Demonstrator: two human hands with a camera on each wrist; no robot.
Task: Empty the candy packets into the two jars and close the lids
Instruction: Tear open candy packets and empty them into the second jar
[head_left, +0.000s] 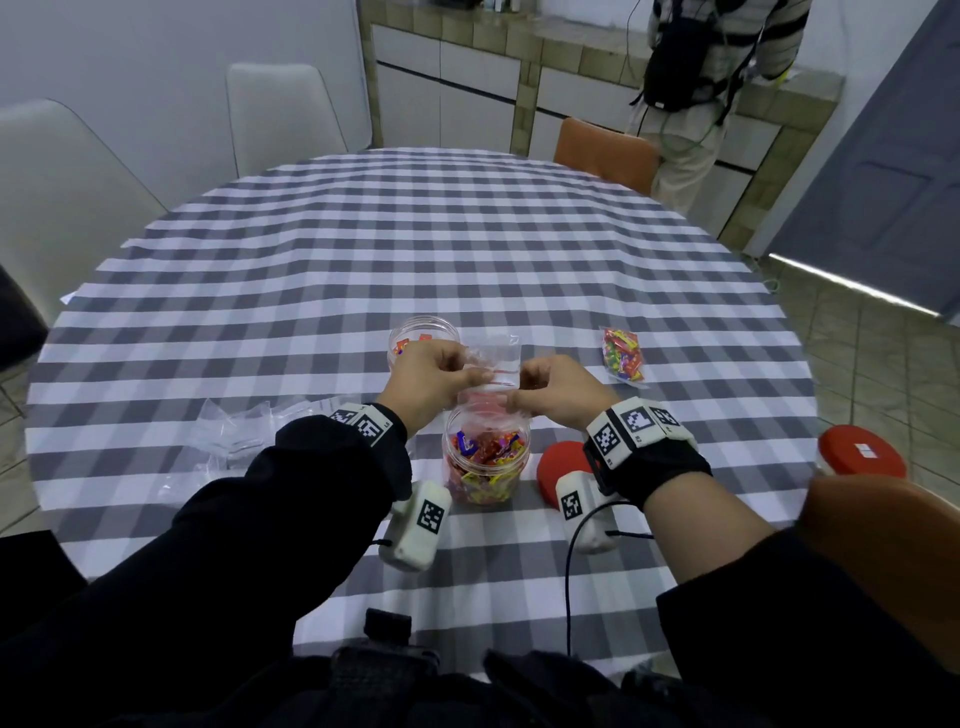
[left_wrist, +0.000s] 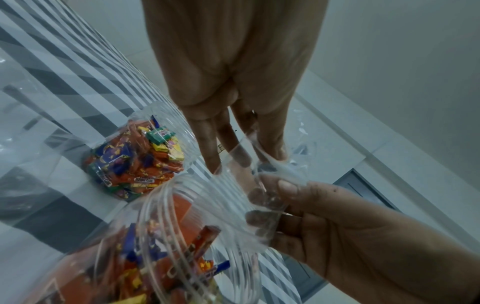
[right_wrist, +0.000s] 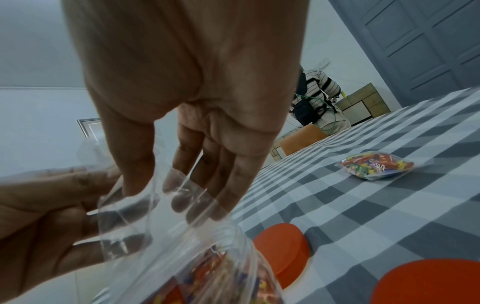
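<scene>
Over the near jar (head_left: 485, 460), which is well filled with bright wrapped candies, I hold a clear candy packet (head_left: 493, 358). My left hand (head_left: 441, 376) pinches its left side and my right hand (head_left: 545, 395) pinches its right side. In the right wrist view the packet (right_wrist: 145, 216) hangs from the fingertips (right_wrist: 182, 203), and candies show through its lower part. I cannot tell whether they lie in the packet or in the jar. A far jar (head_left: 423, 338) holds a few candies. A full packet (head_left: 622, 353) lies to the right. Two red lids (head_left: 563, 467) (head_left: 862, 449) lie on the table.
Empty clear packets (head_left: 244, 431) lie crumpled at the left on the checked tablecloth (head_left: 467, 249). White chairs (head_left: 280, 114) stand at the far left and an orange chair (head_left: 605, 150) at the far side. A person (head_left: 717, 78) stands at the counter behind.
</scene>
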